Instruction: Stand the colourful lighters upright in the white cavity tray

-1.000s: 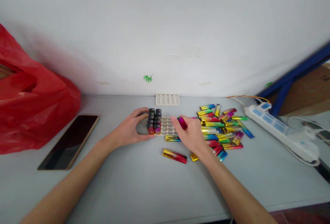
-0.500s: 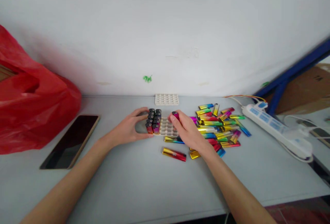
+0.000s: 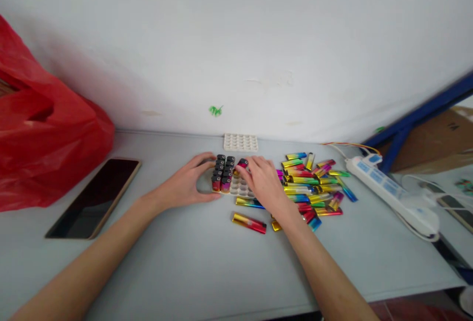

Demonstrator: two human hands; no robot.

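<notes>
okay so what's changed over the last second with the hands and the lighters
The right hand carried its red lighter leftward from the loose pile to the back of the tray, beside the standing lighters. It has not let go. The left hand stayed on the tray's left end; the phone and single lighter stayed put.

No legible text, perhaps through blur.

The right hand (image 3: 263, 181) has carried its lighter (image 3: 242, 163) left, from beside the loose pile to over the tray (image 3: 242, 189), approx. next to the standing rows; it's now upright.
</notes>
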